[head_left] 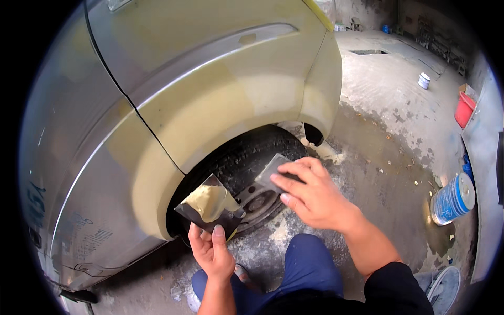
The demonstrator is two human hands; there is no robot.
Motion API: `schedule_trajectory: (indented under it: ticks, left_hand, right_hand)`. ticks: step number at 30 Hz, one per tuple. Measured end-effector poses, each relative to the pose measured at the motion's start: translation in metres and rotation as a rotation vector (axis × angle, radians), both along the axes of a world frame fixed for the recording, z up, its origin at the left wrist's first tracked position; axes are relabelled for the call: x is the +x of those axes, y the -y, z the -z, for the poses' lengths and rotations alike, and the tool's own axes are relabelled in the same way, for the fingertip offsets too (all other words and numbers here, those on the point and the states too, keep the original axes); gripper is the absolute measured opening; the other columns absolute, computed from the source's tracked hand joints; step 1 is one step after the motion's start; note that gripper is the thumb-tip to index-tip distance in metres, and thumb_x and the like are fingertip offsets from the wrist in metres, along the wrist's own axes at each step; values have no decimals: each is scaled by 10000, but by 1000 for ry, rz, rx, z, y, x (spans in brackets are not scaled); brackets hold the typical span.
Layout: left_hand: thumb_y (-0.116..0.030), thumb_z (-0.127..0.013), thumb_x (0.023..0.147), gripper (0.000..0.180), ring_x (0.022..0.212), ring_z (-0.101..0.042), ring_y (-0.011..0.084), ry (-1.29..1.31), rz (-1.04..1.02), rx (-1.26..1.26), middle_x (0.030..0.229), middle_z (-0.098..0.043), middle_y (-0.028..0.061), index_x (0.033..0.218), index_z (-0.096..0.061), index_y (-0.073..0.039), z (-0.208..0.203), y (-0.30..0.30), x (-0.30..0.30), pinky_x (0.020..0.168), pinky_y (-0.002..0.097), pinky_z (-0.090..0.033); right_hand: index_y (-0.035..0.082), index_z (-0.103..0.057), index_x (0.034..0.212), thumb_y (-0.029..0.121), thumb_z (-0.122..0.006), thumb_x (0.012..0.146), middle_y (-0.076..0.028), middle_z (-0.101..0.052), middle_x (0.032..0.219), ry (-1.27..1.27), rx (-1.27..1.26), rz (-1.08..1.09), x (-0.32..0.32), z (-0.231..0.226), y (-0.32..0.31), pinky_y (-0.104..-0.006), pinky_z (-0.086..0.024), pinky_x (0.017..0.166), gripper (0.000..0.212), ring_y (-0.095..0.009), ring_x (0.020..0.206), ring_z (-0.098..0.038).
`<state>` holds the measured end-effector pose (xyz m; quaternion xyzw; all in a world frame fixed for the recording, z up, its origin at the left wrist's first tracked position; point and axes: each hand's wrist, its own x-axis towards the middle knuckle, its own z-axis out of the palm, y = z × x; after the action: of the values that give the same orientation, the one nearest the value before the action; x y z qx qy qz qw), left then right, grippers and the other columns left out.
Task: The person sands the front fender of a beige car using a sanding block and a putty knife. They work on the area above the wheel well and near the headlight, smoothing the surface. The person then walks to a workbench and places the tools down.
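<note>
My left hand (pixel 212 252) grips a dark flat putty board (pixel 227 221) from below, thumb on its face. Yellowish body filler (pixel 207 202) is spread over the board's upper part. To the right, my right hand (pixel 315 197) is closed on a thin grey putty spreader (pixel 274 170), its fingers on top and its wide edge pointing up and left. Board and spreader are apart. Behind both lies the wheel (pixel 257 205) with its black tire (pixel 236 157), under a silver vehicle's wheel arch (pixel 210 126), which is coated in patches of yellowish filler.
At the right stands a blue and white bucket (pixel 452 199), with a grey pail (pixel 443 291) nearer me. Farther back are a red bucket (pixel 464 109) and a small white can (pixel 424 80). The concrete floor (pixel 378 157) has wet patches and scattered bits.
</note>
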<state>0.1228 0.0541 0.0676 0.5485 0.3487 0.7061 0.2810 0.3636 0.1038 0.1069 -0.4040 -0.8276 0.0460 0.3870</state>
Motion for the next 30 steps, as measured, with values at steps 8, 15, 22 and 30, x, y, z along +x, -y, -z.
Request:
schedule_trajectory:
  ticks: [8, 15, 22, 30]
  left_hand:
    - [11, -594, 904, 581, 1169, -577, 195, 179, 335, -499, 1300, -582, 132, 1431, -348, 2, 44, 16, -18, 1033, 327, -412]
    - [74, -547, 907, 570, 1140, -606, 242, 447, 430, -650, 1244, -614, 186, 1429, -330, -5, 88, 18, -17, 1034, 371, -426]
    - [78, -581, 876, 575, 1141, -610, 252, 461, 435, -693, 1271, -599, 162, 1405, -377, -20, 100, 16, -21, 1020, 393, -464]
    - [62, -590, 873, 582, 1145, -609, 260, 477, 447, -726, 1265, -599, 165, 1407, -377, -26, 93, 9, -21, 1000, 404, -486]
  right_hand:
    - [101, -544, 1309, 186, -565, 918, -92, -466, 1383, -115, 290, 362, -1, -76, -96, -530, -387, 971, 400, -386, 1169, -423]
    - [111, -540, 1320, 174, -554, 919, -83, -453, 1404, -34, 398, 400, -32, -101, -134, -563, -390, 932, 406, -426, 1173, -410]
    - [110, -550, 1318, 162, -558, 917, -77, -470, 1391, -5, 419, 472, -47, -99, -135, -555, -391, 944, 404, -416, 1174, -416]
    - [100, -549, 1308, 167, -536, 920, -98, -473, 1387, -6, 402, 435, -39, -100, -131, -568, -404, 867, 394, -452, 1182, -409]
